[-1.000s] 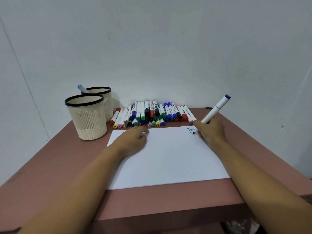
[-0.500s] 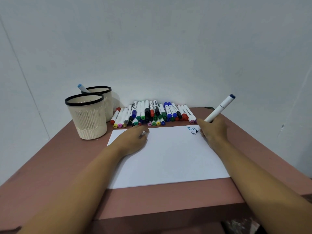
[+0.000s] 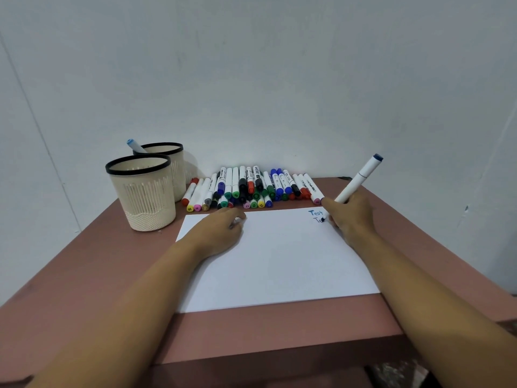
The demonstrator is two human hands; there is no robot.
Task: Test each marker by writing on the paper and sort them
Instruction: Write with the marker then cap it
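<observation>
My right grip held the white, blue-capped marker, tip on paper; left grip curled on a pale cap.

right hand gripping marker, tip on paper, left hand curled on paper, marker pile behind

White marker tilted, tip on white paper, marker pile along paper's far edge
</observation>
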